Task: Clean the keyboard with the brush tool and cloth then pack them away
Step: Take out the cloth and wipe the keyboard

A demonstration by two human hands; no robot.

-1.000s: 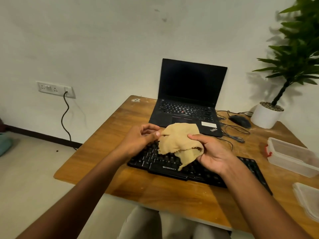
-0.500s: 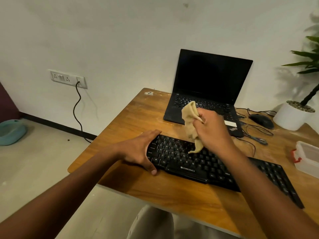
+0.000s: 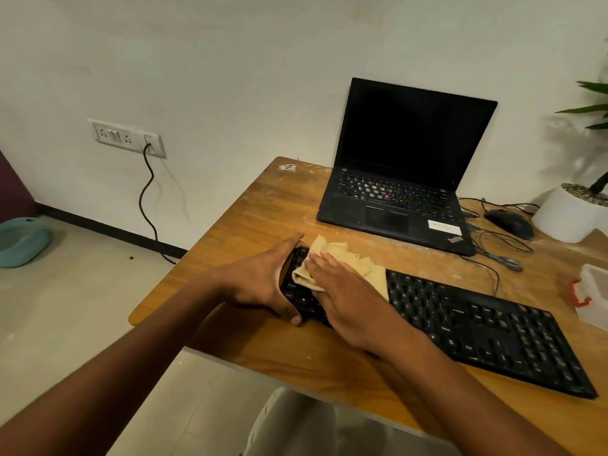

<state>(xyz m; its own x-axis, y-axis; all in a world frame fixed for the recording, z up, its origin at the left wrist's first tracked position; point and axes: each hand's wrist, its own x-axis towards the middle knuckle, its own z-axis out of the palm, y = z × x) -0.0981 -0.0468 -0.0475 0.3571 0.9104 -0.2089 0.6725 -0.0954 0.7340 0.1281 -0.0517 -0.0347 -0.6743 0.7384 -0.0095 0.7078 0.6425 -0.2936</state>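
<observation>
Wooden table (image 3: 250, 205) stands against a pale wall, its left edge and near-left corner bare, with open floor beyond. Black keyboard (image 3: 477, 327) lies diagonally near the front edge. Left hand (image 3: 260, 279) grips the keyboard's left end, thumb at the near edge, fingers curled over the far edge. Right hand (image 3: 345, 297) lies flat with straight fingers, pressing the tan cloth (image 3: 348, 258) onto the left-side keys. Bare wood separates the keyboard from the open laptop (image 3: 404, 189) behind. Mouse (image 3: 510, 222) and tangled cables sit right of the laptop. Plant pot (image 3: 569, 215) and clear container (image 3: 592, 291) are cut off at the right frame edge. Keys under the cloth are hidden. Brush tool: not visible.
</observation>
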